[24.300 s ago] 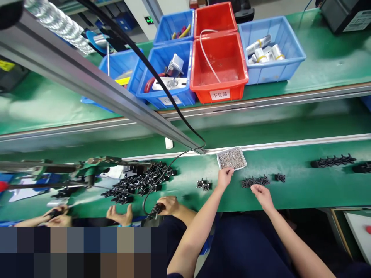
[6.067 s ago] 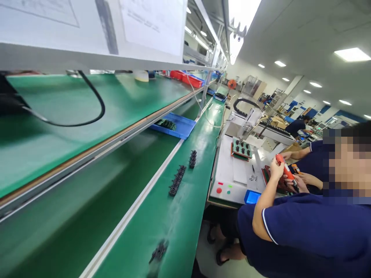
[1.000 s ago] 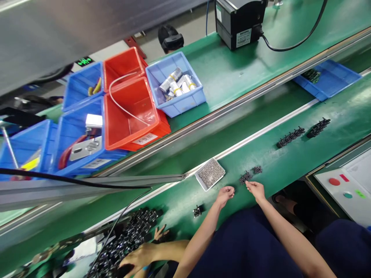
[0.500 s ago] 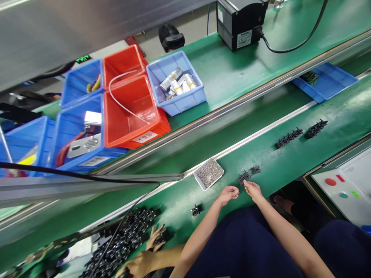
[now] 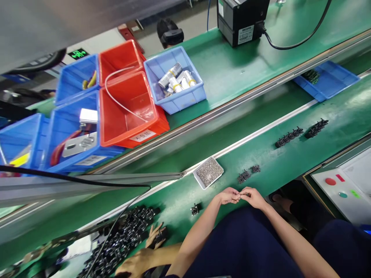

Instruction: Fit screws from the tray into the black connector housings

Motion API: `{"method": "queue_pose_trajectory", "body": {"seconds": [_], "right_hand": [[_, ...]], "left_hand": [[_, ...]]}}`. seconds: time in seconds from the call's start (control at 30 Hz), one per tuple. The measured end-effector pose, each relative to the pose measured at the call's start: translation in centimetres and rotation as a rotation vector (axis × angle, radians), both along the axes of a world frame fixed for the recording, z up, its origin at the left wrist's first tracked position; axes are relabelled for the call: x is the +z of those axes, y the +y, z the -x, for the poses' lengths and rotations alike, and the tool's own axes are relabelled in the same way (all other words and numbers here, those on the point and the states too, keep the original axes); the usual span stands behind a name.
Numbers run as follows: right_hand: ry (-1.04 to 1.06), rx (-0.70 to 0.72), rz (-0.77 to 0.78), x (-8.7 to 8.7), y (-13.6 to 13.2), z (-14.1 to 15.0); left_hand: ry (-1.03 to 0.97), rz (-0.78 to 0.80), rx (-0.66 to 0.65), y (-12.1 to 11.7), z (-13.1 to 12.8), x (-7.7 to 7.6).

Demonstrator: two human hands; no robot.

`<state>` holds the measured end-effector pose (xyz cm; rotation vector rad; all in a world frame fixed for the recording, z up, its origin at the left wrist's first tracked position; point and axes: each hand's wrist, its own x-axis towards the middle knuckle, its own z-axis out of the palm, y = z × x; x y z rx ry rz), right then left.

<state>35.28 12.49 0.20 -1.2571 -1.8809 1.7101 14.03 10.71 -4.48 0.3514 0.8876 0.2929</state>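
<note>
My left hand (image 5: 228, 195) and my right hand (image 5: 254, 197) meet fingertip to fingertip over the near edge of the green belt (image 5: 290, 162). Both pinch at something too small to name. Just beyond them lie two black plastic parts (image 5: 244, 176) and a third (image 5: 255, 168). A white tray of small silver screws (image 5: 208, 172) stands to the left of these. A single black part (image 5: 194, 209) lies further left.
Two rows of black parts (image 5: 289, 137) lie further right on the belt. A co-worker's hands (image 5: 155, 236) work at a pile of black parts (image 5: 121, 241) at lower left. Red bins (image 5: 127, 112) and blue bins (image 5: 174, 83) line the upper shelf. A control panel (image 5: 342, 185) stands at the right.
My right hand has drawn back from the black parts and joined my left hand at the belt's near edge. The co-worker's hands have shifted over the pile.
</note>
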Motion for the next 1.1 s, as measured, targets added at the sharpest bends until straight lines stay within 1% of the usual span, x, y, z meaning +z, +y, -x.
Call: {"method": "queue_pose_trajectory", "body": {"seconds": [0.07,0.13,0.2,0.23,0.3,0.4,0.53,0.7,0.83,0.93,1.1], "right_hand": [[-0.072,0.003,-0.073,0.0,0.5,0.0],[-0.163,-0.050,-0.210,0.1,1.3,0.0],[-0.266,-0.148,-0.386,-0.1,2.5,0.0],[-0.319,-0.191,-0.472,-0.2,3.1,0.0],[-0.418,-0.229,-0.601,-0.6,4.4,0.3],[-0.526,-0.211,-0.701,-1.3,5.5,1.0],[-0.609,-0.191,-0.750,-2.2,5.7,1.7],[-0.617,-0.182,-0.765,-2.7,5.9,1.8],[-0.597,-0.124,-0.811,-2.7,6.2,1.5],[-0.611,-0.082,-0.855,-2.6,6.3,1.4],[-0.636,-0.017,-0.885,-2.6,6.3,1.6]], "left_hand": [[0.077,-0.039,0.040,0.3,-0.2,-0.5],[0.194,-0.136,0.172,0.9,-0.6,-1.2],[0.345,-0.259,0.329,1.6,-1.0,-2.0],[0.421,-0.312,0.386,2.0,-1.2,-2.3],[0.538,-0.364,0.441,2.7,-1.5,-2.8],[0.596,-0.341,0.460,3.6,-1.8,-3.3],[0.625,-0.292,0.476,4.0,-2.2,-3.8],[0.660,-0.311,0.468,4.1,-2.5,-4.9],[0.668,-0.323,0.458,4.0,-2.5,-5.5],[0.704,-0.361,0.433,4.1,-2.5,-5.4],[0.812,-0.527,0.387,4.4,-2.7,-4.1]]}}
